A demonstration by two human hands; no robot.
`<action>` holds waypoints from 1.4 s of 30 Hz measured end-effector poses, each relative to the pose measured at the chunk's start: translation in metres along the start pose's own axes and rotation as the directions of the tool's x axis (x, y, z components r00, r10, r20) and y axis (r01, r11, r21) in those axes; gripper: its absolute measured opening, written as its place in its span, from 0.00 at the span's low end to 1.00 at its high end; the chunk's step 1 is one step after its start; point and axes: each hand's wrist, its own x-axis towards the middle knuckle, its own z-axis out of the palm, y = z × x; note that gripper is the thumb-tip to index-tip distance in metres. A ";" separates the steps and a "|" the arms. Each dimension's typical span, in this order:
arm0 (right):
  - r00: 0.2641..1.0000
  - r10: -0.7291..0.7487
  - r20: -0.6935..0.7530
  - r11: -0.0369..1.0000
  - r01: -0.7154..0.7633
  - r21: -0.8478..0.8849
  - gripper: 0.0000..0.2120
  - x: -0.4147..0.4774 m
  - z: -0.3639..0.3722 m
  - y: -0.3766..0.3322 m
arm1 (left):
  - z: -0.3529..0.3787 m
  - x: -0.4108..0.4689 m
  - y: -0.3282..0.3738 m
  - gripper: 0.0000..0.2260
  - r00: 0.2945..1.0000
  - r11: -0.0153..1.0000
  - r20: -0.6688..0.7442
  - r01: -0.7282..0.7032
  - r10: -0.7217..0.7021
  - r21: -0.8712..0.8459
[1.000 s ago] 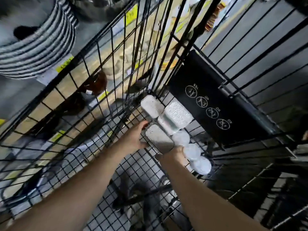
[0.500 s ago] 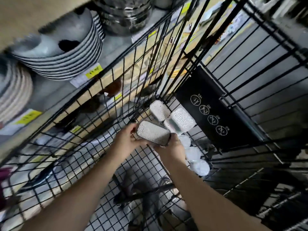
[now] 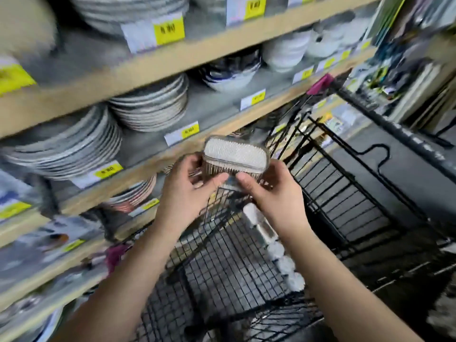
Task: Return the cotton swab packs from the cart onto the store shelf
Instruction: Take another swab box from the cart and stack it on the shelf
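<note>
A clear oblong cotton swab pack (image 3: 235,156) with white swab tips showing on top is held up above the cart, in front of the shelf edge. My left hand (image 3: 187,186) grips its left end and my right hand (image 3: 269,191) grips its right end and underside. Several more swab packs (image 3: 271,243) lie in a row inside the black wire cart (image 3: 345,193), below my right wrist. The wooden store shelf (image 3: 138,169) runs across the left and back.
Stacks of plates (image 3: 150,104) and bowls (image 3: 232,70) fill the shelves, with yellow price tags (image 3: 190,130) along the edges. The cart's raised wire flap (image 3: 382,154) stands to the right. More goods hang at the far right.
Both hands have lifted one swab pack up out of the cart to shelf height. My view has swung up from the cart floor to the shelves.
</note>
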 end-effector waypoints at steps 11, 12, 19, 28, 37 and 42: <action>0.886 -0.450 0.108 0.886 0.428 0.181 0.24 -0.034 -0.038 -0.183 | -0.167 -0.038 0.142 0.23 0.939 0.971 -0.304 -0.207 0.163 -0.119; 0.868 -0.479 0.130 0.870 0.449 0.205 0.22 -0.037 -0.038 -0.194 | -0.178 -0.047 0.149 0.24 0.929 0.970 -0.331 -0.215 0.167 -0.115; 0.690 -0.665 0.286 0.735 0.538 0.412 0.15 -0.056 -0.003 -0.263 | -0.252 -0.122 0.174 0.15 0.845 0.978 -0.514 -0.202 0.144 -0.058; 0.430 -0.750 0.503 0.662 0.495 0.563 0.21 -0.143 0.103 -0.345 | -0.358 -0.253 0.160 0.21 0.643 0.997 -0.765 -0.068 0.026 -0.024; 0.312 -0.787 0.532 0.611 0.508 0.607 0.14 -0.266 0.208 -0.425 | -0.482 -0.353 0.132 0.22 0.492 0.997 -0.869 -0.074 0.058 0.024; 0.326 -0.815 0.480 0.579 0.503 0.641 0.22 -0.328 0.272 -0.469 | -0.576 -0.385 0.101 0.25 0.491 0.995 -0.866 -0.086 0.093 0.058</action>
